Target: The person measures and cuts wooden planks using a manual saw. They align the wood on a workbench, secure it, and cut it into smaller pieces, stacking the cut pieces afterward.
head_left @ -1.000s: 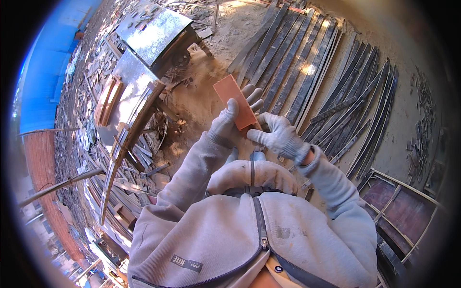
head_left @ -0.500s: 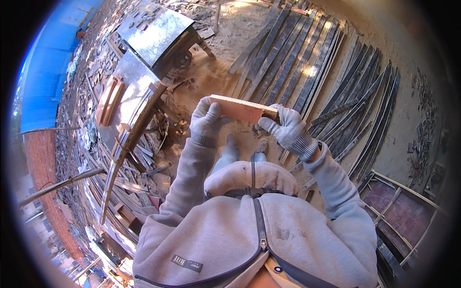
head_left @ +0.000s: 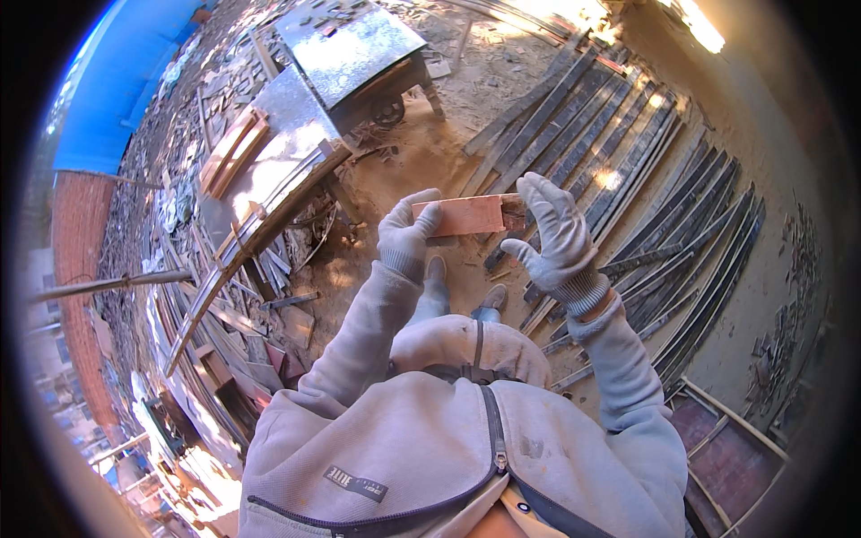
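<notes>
A short reddish-brown piece of wooden board (head_left: 462, 217) is held up in front of me, its broad face toward me and its right end darker and rough. My left hand (head_left: 408, 229), in a pale knitted work glove, grips the board's left end with the thumb across its face. At the other end my right hand (head_left: 560, 235), gloved alike, has its fingers and thumb spread apart. Its fingertips are beside the board's dark end; whether they touch it I cannot tell.
A metal-topped machine table (head_left: 350, 45) stands ahead to the left, with stacked boards (head_left: 235, 154) on its nearer section. Long dark planks (head_left: 574, 134) lie across the ground ahead to the right. Wood scraps (head_left: 260, 305) pile up on the left. A framed panel (head_left: 735, 457) lies at lower right.
My right hand has let go of the board's right end and spread its fingers. The board has tipped so more of its face shows. The view has shifted leftward over the scene.
</notes>
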The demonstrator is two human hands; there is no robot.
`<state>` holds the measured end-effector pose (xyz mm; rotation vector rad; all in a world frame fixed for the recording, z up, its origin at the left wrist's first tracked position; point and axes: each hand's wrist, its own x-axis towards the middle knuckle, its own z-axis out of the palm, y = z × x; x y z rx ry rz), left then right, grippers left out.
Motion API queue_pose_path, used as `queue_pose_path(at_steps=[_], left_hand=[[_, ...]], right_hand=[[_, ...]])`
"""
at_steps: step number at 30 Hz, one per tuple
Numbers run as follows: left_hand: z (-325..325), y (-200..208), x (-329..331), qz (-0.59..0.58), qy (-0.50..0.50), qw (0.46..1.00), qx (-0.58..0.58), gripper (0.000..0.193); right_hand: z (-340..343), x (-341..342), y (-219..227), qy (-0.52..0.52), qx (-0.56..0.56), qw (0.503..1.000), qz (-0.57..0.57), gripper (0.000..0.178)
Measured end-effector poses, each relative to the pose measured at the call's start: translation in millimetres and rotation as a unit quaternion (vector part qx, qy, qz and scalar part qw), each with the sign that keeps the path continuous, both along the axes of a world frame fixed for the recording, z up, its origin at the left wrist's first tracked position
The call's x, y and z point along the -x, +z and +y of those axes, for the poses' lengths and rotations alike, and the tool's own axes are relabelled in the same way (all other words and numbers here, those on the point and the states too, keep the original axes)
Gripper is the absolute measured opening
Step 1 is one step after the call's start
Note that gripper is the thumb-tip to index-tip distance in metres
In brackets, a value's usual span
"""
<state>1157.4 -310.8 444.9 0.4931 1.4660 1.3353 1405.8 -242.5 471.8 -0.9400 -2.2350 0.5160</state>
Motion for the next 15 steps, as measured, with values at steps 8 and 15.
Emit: queue_pose_path(at_steps=[8, 15], left_hand=[[18, -18, 101, -0.135, 0.01, 0.989, -0.054, 0.054], [60, -66, 277, 0.253, -0.044, 0.965, -0.055, 0.078]], right_hand=[[95, 97, -18, 0.163, 0.049, 0.984, -0.051, 0.061], [186, 286, -69, 0.24, 0.043, 0.965, -0.101, 0.058]])
